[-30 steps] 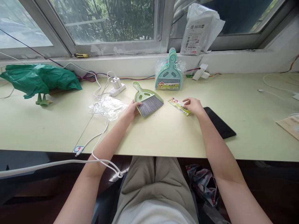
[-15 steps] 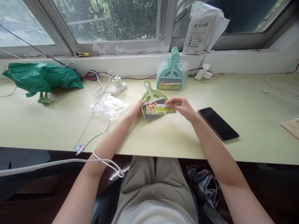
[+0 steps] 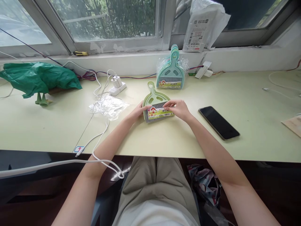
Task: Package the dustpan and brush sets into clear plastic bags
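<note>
While left hand (image 3: 137,113) grips dustpan (image 3: 154,94), right (image 3: 179,110) holds label (image 3: 157,113).

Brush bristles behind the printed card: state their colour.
Grey; the bristles show best in the head view, just above the printed card.
</note>
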A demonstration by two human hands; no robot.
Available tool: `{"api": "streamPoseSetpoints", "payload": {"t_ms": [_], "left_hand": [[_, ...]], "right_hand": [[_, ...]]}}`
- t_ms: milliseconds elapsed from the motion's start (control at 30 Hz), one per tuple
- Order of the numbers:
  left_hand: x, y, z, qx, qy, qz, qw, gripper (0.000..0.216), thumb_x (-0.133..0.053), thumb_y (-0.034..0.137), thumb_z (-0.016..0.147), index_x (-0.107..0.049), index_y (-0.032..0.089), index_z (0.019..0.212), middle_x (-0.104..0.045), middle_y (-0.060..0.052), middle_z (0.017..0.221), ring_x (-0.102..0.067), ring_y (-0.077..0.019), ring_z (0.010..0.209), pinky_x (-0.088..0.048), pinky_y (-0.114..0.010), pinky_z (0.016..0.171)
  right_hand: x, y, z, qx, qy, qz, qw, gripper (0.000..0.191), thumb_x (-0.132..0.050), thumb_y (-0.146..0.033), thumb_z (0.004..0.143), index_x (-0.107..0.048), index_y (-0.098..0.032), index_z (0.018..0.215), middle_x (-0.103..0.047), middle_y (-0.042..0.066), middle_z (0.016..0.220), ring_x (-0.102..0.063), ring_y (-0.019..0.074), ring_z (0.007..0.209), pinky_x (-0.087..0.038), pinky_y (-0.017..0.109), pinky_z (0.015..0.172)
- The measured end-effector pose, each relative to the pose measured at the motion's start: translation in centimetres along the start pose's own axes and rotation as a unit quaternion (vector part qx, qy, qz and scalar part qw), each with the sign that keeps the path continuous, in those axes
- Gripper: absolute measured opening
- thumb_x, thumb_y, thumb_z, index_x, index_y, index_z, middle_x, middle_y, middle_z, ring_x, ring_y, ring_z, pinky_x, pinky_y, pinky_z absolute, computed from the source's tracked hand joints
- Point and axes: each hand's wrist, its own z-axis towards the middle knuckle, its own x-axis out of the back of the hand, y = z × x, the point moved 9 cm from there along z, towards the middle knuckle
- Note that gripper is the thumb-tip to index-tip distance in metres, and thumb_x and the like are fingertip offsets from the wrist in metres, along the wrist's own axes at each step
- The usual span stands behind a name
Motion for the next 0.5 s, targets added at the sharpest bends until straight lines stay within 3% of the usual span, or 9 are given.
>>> {"api": "streamPoseSetpoints", "payload": {"t_ms": [267, 500], "left_hand": [[-1.07, 0.9, -0.42, -0.032, -0.026, -0.012, 0.999, 0.063, -0.078, 0.027, 0.064, -0.055, 0.022, 0.123, -0.066, -0.007, 0.118, -0.062, -0.0267, 0.111, -0.047, -0.041, 0.098], [-0.86, 0.88, -0.47, -0.032, -0.016, -0.019, 0.999, 0.064, -0.077, 0.021, 0.061, -0.056, 0.022, 0.121, -0.065, -0.007, 0.121, -0.06, -0.0293, 0.114, -0.048, -0.042, 0.098]], "right_hand": [[-0.73, -0.26, -0.23, 0.02, -0.007, -0.047, 0.999, 0.009, -0.07, -0.033, 0.075, -0.077, -0.03, 0.078, -0.075, -0.002, 0.081, -0.063, 0.0186, 0.075, -0.047, 0.031, 0.07], [-0.93, -0.07, -0.14, 0.027, -0.008, -0.035, 0.999, 0.01, -0.068, -0.033, 0.078, -0.077, -0.03, 0.082, -0.076, -0.002, 0.085, -0.065, 0.0193, 0.078, -0.049, 0.033, 0.075]]}}
